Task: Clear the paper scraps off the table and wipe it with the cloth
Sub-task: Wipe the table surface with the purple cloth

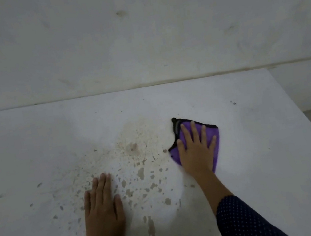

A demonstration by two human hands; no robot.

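Smudged pale wall [139, 40] behind.

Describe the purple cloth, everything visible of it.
The cloth is purple with dark trim along its edges, soft-looking, perhaps microfibre. It lies bunched but flat on the white table, right of the stained patch. The right hand presses on it, fingers straight and spread, covering its middle. A dark corner sticks out at its far left.
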